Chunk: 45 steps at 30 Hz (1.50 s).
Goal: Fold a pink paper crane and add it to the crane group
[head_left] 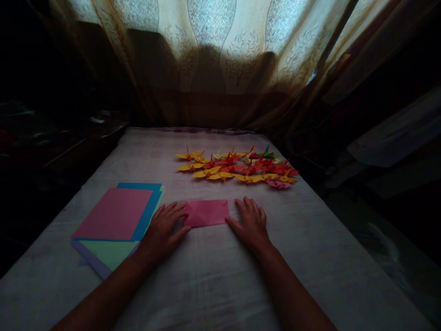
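A pink sheet of origami paper (207, 213), folded into a rectangle, lies flat on the cloth-covered table between my hands. Faint crease lines show on its surface. At its left end, my left hand (167, 226) rests with fingers apart, the fingertips touching the short edge. My right hand (251, 224) lies spread on the cloth at the other end, its thumb at the lower right corner of the paper and the other fingers off it.
Left of my left hand sits a stack of coloured paper (113, 214), pink on top. Several folded paper cranes (237, 168) in yellow, red, green and pink stand in rows farther back. Behind the tablecloth's (206, 276) far edge hangs a patterned curtain (210, 69).
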Each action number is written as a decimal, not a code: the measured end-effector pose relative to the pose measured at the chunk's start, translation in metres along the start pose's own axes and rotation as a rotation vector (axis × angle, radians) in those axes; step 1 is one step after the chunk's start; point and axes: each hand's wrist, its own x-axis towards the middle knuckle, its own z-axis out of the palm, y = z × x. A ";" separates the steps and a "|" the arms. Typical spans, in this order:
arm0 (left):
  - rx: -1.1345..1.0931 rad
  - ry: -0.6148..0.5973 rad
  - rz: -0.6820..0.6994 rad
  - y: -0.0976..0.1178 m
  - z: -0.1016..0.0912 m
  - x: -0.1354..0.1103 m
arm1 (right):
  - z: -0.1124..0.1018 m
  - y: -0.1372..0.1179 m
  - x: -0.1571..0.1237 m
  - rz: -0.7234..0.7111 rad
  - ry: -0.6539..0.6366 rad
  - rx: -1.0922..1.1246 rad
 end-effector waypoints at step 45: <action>0.231 0.100 0.295 0.017 -0.012 -0.003 | -0.025 -0.025 -0.015 -0.860 0.505 0.382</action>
